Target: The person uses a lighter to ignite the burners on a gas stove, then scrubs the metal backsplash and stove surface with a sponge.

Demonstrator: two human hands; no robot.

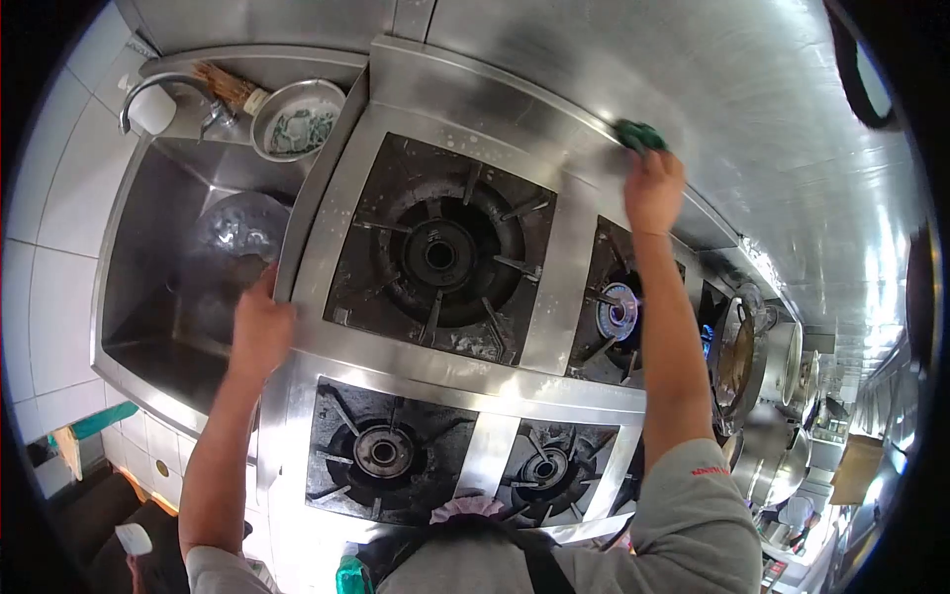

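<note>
My right hand (655, 193) reaches out to the stove's raised back edge. Its fingers are closed on a dark green scouring pad (641, 137), which is pressed to the metal where the ledge meets the wall. My left hand (263, 330) is down at the near end of the metal divider (322, 168) between sink and stove. Its fingers are closed and point into the sink (119, 342); what they grip is partly hidden. A round metal pan (244, 226) lies in the sink just beyond those fingers.
The right forearm passes over a lit burner (617, 311) with blue flame. A large unlit burner (439, 254) lies between my arms. Pots (782, 361) crowd the right. By the faucet (168, 79) are a bamboo brush (226, 85) and a metal bowl (297, 91).
</note>
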